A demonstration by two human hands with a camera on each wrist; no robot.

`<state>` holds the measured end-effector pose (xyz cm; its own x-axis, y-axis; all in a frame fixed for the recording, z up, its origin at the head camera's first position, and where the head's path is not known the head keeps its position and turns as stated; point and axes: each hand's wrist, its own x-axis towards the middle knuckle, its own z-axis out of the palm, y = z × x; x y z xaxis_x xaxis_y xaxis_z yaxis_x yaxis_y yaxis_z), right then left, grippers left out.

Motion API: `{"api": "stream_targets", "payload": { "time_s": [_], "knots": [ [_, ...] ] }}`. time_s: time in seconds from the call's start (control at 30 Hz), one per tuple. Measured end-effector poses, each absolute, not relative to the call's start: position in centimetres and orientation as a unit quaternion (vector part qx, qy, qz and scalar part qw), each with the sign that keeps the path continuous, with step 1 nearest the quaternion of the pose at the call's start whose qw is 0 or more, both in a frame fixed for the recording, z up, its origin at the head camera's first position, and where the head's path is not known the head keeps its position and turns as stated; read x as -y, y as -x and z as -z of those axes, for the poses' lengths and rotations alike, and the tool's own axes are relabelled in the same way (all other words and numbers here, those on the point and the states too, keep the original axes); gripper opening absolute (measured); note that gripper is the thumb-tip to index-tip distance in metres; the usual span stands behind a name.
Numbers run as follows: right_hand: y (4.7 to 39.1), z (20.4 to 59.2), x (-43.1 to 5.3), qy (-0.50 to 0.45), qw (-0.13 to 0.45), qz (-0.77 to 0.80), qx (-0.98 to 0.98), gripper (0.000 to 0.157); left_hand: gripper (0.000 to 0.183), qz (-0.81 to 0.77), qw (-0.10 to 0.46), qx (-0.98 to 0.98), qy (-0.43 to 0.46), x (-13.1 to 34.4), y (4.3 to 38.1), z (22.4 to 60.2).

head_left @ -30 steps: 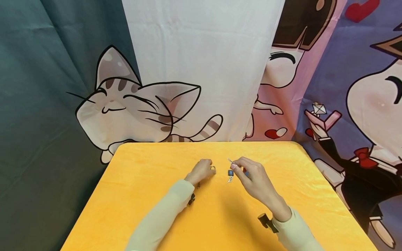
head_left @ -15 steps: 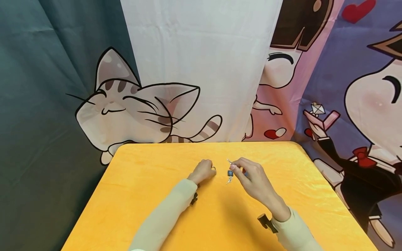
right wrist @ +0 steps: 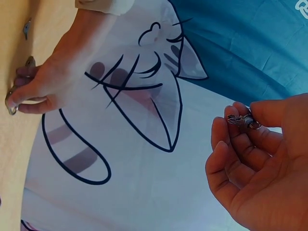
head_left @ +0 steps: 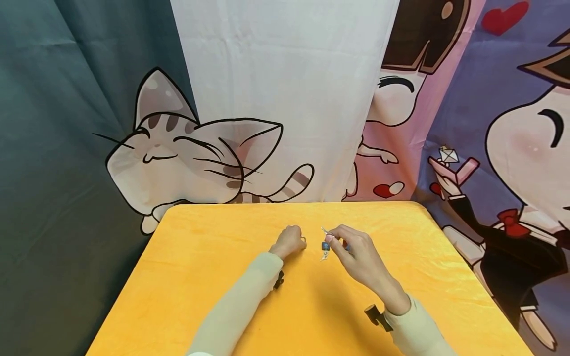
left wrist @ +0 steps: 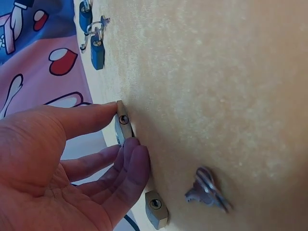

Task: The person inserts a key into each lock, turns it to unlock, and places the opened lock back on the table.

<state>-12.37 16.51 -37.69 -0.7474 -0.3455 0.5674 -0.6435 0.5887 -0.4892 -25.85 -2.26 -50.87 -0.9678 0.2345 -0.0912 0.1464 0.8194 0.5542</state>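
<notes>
On the yellow table, my left hand [head_left: 287,242] pinches a brass-coloured padlock [left wrist: 123,120] between thumb and fingertips, its keyhole facing the left wrist camera. A second padlock [left wrist: 156,211] sits just below those fingers in that view, and small keys on a ring [left wrist: 207,190] lie to its right. My right hand [head_left: 358,254] is raised off the table, thumb and fingers pinching a small bunch of keys [right wrist: 243,120]. Under its fingertips in the head view lies a blue padlock [head_left: 325,246], with ringed keys [left wrist: 96,30] beside it.
Another blue padlock [left wrist: 85,18] lies farther along the table. A yellow cloth covers the tabletop [head_left: 200,237]. Behind its far edge hangs a cartoon-printed curtain [head_left: 285,89]. A black wrist mount [head_left: 377,317] hangs below my right sleeve.
My left forearm has swung slightly rightward and its hand has turned a little, still gripping the padlock. My right hand keeps holding the keys almost in place.
</notes>
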Motion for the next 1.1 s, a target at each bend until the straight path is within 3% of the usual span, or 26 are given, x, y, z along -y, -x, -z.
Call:
{"api": "stream_targets", "payload": {
  "time_s": [0.3, 0.57, 0.93, 1.1],
  "knots": [
    [12.3, 37.9, -16.6, -0.284, 0.211, -0.353, 0.866, 0.011, 0.033, -0.293, 0.092, -0.947, -0.098, 2.0, 25.4, 50.8],
    [12.3, 37.9, -16.7, -0.284, 0.214, -0.351, 0.866, 0.010, 0.038, -0.290, 0.081, -0.946, -0.121, 2.0, 25.0, 50.6],
    [12.2, 37.6, -16.9, -0.286, 0.225, -0.354, 0.862, 0.011, 0.014, -0.300, 0.055, -0.942, -0.140, 2.1, 24.7, 49.5],
    [12.1, 37.4, -17.0, -0.282, 0.220, -0.359, 0.862, 0.012, 0.012, -0.327, 0.038, -0.931, -0.156, 2.3, 24.4, 48.4]
  ]
}}
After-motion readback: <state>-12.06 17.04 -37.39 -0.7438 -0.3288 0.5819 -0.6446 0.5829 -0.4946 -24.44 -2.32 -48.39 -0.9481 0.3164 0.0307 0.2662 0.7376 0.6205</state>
